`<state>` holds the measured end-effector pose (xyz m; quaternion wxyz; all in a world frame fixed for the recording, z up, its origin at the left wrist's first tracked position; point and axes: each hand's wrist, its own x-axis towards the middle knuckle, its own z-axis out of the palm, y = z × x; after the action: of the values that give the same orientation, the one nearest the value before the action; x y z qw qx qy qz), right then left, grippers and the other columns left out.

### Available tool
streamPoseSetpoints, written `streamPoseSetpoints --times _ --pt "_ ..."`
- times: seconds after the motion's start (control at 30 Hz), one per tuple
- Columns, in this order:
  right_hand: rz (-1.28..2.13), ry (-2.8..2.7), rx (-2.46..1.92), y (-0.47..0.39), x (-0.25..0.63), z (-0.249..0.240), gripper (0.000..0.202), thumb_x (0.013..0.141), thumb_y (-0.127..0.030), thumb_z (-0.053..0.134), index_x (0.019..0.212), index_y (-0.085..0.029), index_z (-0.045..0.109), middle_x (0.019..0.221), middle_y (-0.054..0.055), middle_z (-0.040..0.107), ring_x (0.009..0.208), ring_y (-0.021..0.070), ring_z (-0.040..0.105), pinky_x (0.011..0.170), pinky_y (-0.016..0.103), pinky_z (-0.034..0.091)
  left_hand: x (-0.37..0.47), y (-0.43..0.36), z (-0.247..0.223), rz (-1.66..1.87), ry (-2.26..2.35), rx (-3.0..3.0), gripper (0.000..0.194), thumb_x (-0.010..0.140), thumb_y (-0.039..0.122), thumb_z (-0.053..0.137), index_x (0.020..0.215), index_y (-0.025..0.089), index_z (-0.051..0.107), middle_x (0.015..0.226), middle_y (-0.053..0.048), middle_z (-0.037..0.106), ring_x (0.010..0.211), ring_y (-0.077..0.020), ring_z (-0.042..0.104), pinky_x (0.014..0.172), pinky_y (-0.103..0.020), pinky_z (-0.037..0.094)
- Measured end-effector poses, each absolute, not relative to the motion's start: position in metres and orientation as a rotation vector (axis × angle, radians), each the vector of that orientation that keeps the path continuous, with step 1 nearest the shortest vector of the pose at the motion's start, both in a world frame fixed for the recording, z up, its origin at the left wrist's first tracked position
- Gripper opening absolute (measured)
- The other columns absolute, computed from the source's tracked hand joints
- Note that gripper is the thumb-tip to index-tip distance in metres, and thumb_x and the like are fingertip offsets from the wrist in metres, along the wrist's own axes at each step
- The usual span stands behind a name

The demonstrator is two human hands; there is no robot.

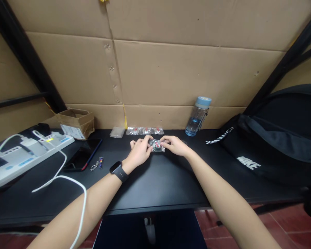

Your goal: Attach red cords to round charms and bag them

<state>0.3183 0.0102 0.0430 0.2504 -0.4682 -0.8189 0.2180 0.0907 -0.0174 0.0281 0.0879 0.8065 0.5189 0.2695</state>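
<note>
Head view: left hand [140, 151] and right hand [176, 146] pinch opposite sides of the packet [157, 146] at the tabletop [158, 183]; from it, packet row [145, 131] lies at 11 o'clock, bottle [196, 118] at 2 o'clock

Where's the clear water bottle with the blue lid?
In the head view, the clear bottle with the light-blue lid is right of centre on the black table, between the bare right hand and black Nike bag, near the brown cardboard wall.

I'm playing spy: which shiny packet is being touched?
The shiny packet held by the left hand and right hand. The other three packets lie in a row nearer the wall.
</note>
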Motion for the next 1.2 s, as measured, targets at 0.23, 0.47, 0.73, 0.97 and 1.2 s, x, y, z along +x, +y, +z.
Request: streamPoseSetpoints --times 0.23,0.47,0.73,0.97,1.2 --pt "0.572 -2.226 -1.344 0.009 0.316 0.041 0.032 0.085 -0.027 0.073 0.116 -0.027 0.066 0.086 -0.002 0.079 0.089 0.0201 0.071 0.085 0.032 0.038 0.089 -0.019 0.025 0.791 1.528 2.476 0.046 0.092 0.022 0.057 0.135 0.028 0.044 0.088 -0.001 0.074 0.108 -0.0257 0.060 0.090 -0.041 0.027" --pt "0.257 -2.301 -1.513 0.008 0.318 0.042 0.018 0.085 -0.029 0.073 0.103 -0.029 0.073 0.097 0.003 0.075 0.099 0.0246 0.064 0.087 0.038 0.026 0.090 -0.024 0.033 0.810 1.569 2.537 0.045 0.092 0.024 0.055 0.136 0.025 0.046 0.092 -0.004 0.073 0.107 -0.0278 0.058 0.092 -0.044 0.028" --pt "0.204 -2.423 -1.328 0.009 0.310 0.034 0.026 0.084 -0.046 0.077 0.108 -0.035 0.075 0.119 0.005 0.072 0.111 0.0295 0.058 0.085 0.039 0.026 0.086 -0.023 0.040 0.849 1.628 2.513 0.039 0.093 0.027 0.053 0.132 0.026 0.050 0.096 -0.007 0.073 0.110 -0.0293 0.058 0.094 -0.046 0.029" --pt "-0.029 -2.242 -1.557 0.031 0.321 0.020 0.020 0.089 -0.038 0.072 0.109 -0.034 0.076 0.119 0.007 0.070 0.111 0.0294 0.054 0.089 0.043 0.026 0.084 -0.022 0.041 0.889 1.642 2.494 0.044 0.091 0.026 0.055 0.134 0.025 0.048 0.098 -0.007 0.073 0.112 -0.0296 0.057 0.094 -0.046 0.029" --pt "-0.068 -2.052 -1.794 0.057 0.341 0.023 0.016 0.087 -0.030 0.071 0.102 -0.031 0.076 0.110 0.005 0.073 0.108 0.0285 0.060 0.093 0.047 0.027 0.082 -0.022 0.042 0.945 1.650 2.478 0.044 0.090 0.026 0.056 0.134 0.025 0.048 0.099 -0.006 0.073 0.112 -0.0295 0.056 0.093 -0.045 0.030"
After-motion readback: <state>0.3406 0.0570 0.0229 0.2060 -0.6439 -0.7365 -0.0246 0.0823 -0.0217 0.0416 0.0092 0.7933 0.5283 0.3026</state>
